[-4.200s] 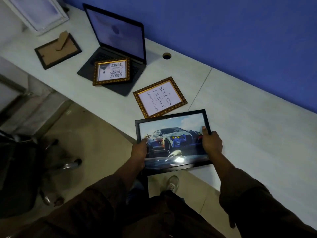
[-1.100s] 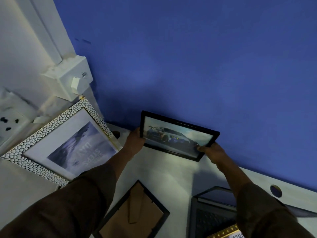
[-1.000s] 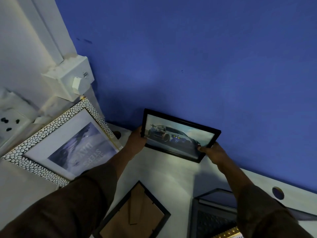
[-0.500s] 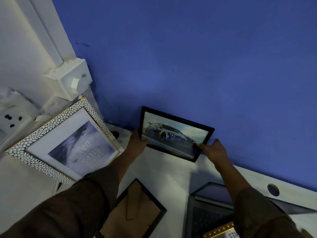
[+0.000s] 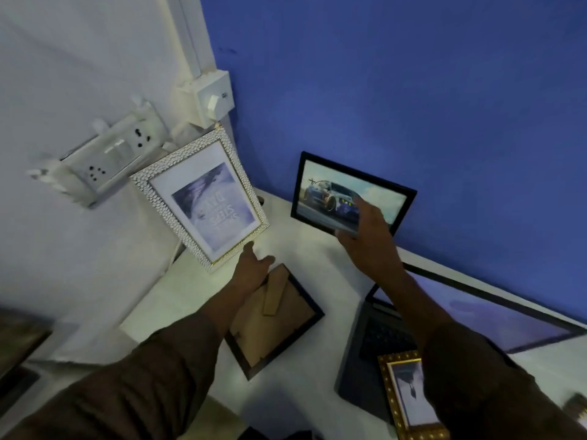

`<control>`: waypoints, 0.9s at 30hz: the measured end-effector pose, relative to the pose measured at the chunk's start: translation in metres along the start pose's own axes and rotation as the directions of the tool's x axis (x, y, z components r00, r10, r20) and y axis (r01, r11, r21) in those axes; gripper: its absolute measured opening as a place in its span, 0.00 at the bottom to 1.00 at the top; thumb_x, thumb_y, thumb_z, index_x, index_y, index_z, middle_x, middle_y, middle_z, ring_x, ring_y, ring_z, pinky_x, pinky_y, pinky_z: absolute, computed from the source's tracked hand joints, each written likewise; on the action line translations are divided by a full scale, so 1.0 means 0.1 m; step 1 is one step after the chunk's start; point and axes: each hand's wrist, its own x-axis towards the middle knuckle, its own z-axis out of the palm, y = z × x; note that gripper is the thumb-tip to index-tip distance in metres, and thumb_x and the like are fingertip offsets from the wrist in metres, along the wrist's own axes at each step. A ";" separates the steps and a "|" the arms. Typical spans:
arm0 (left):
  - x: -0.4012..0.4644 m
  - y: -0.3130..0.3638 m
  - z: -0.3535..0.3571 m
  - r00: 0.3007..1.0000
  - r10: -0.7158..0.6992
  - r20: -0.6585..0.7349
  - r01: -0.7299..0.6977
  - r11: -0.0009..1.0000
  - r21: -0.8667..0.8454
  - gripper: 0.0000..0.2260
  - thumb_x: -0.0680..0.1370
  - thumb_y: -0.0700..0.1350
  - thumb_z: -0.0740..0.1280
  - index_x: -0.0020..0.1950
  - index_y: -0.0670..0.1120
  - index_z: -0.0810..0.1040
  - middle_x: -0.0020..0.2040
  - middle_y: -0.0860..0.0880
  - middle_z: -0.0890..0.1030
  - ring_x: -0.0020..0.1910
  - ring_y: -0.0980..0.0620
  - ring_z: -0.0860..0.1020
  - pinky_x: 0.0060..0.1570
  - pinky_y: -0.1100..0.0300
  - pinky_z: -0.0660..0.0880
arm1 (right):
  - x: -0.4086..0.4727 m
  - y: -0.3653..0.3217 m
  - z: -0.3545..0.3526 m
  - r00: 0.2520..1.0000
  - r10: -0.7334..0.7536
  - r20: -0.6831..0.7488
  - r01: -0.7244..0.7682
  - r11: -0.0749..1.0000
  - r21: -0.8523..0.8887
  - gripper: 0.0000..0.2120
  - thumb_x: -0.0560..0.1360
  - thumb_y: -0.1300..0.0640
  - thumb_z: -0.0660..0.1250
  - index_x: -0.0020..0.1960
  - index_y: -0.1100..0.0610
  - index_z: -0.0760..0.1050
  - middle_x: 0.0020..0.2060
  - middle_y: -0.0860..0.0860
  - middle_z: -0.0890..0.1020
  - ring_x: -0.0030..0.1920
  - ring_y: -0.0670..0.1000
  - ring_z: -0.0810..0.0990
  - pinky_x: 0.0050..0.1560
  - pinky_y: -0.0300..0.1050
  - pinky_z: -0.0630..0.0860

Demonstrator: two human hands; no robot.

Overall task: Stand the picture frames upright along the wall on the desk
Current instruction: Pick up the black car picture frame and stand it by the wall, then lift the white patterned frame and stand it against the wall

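Left hand (image 5: pixel 254 268) open, empty, just below white frame (image 5: pixel 203 198): nearest. Right hand (image 5: pixel 365 236) open before car frame (image 5: pixel 349 195), contact unclear. Face-down frame (image 5: pixel 273 322) under left wrist.

Gloss on glass and plastic, matt on walls and board.

At centre right the car picture frame (image 5: pixel 351 193) has a smooth black moulding and a glossy glazed front. Left of it, the pebbled frame (image 5: pixel 203 198) has a rough, white, bumpy border with a thin gold inner line. Lower centre, the face-down frame (image 5: pixel 273 319) shows a matt brown fibreboard back. The worktop (image 5: pixel 311 258) looks smooth and pale with slight sheen. The blue wall (image 5: pixel 413 90) is matt paint. The socket box (image 5: pixel 101 160) at left is shiny white plastic. The sleeves are dull brown cloth. At lower right the gold frame (image 5: pixel 392 398) has a beaded, ornate border.
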 end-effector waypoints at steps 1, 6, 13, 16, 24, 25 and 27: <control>-0.09 -0.10 -0.06 1.000 -0.028 -0.002 0.028 1.000 -0.010 0.43 0.74 0.52 0.74 0.82 0.42 0.56 0.79 0.44 0.66 0.75 0.45 0.68 0.75 0.51 0.65 | -0.06 -0.04 0.08 0.999 -0.009 0.052 0.009 1.000 -0.001 0.37 0.78 0.51 0.71 0.81 0.58 0.58 0.78 0.59 0.65 0.77 0.58 0.64 0.74 0.47 0.62; -0.51 -0.60 -0.40 0.983 -0.144 -0.113 0.137 0.988 -0.071 0.45 0.72 0.55 0.73 0.82 0.48 0.54 0.81 0.45 0.63 0.76 0.44 0.68 0.74 0.47 0.67 | -0.27 -0.24 0.44 0.975 -0.046 0.218 0.051 0.999 -0.016 0.38 0.79 0.48 0.70 0.82 0.57 0.56 0.80 0.56 0.63 0.79 0.56 0.62 0.75 0.48 0.60; -0.45 -0.64 -1.00 0.960 -0.146 -0.240 0.120 0.986 -0.120 0.35 0.80 0.47 0.70 0.82 0.47 0.56 0.81 0.42 0.63 0.76 0.42 0.67 0.73 0.47 0.67 | -0.10 -0.64 0.88 0.939 -0.045 0.341 0.031 0.998 0.046 0.38 0.77 0.49 0.72 0.81 0.54 0.58 0.77 0.57 0.67 0.76 0.56 0.68 0.72 0.52 0.67; -0.27 -0.57 -1.24 0.952 -0.135 -0.274 0.099 0.985 -0.142 0.34 0.79 0.48 0.70 0.81 0.48 0.58 0.79 0.44 0.65 0.75 0.43 0.69 0.73 0.47 0.68 | 0.10 -0.84 1.06 0.933 -0.023 0.359 0.001 0.998 0.063 0.38 0.76 0.49 0.73 0.80 0.55 0.60 0.75 0.57 0.69 0.73 0.56 0.70 0.70 0.51 0.69; 0.42 -0.31 -1.70 0.949 -0.038 -0.314 -0.017 0.985 -0.171 0.27 0.80 0.46 0.70 0.76 0.43 0.65 0.64 0.50 0.72 0.61 0.51 0.73 0.58 0.59 0.68 | 1.08 -1.17 1.63 0.910 0.211 0.357 -0.328 0.892 0.312 0.34 0.79 0.45 0.70 0.79 0.55 0.62 0.73 0.57 0.73 0.71 0.56 0.73 0.68 0.49 0.70; 0.49 -0.28 -1.73 0.949 -0.019 -0.314 -0.034 0.987 -0.159 0.25 0.80 0.45 0.70 0.75 0.43 0.67 0.63 0.50 0.73 0.60 0.52 0.73 0.57 0.59 0.68 | 1.20 -1.18 1.68 0.912 0.228 0.340 -0.342 0.882 0.325 0.34 0.79 0.44 0.69 0.79 0.55 0.63 0.73 0.57 0.73 0.71 0.56 0.73 0.69 0.50 0.70; 0.63 -0.26 -1.80 0.954 -0.001 -0.301 -0.041 0.990 -0.134 0.21 0.80 0.44 0.70 0.72 0.42 0.70 0.62 0.49 0.75 0.60 0.51 0.74 0.56 0.59 0.69 | 1.45 -1.19 1.82 0.911 0.263 0.318 -0.367 0.867 0.336 0.35 0.78 0.43 0.70 0.79 0.55 0.63 0.74 0.56 0.73 0.71 0.56 0.73 0.71 0.53 0.70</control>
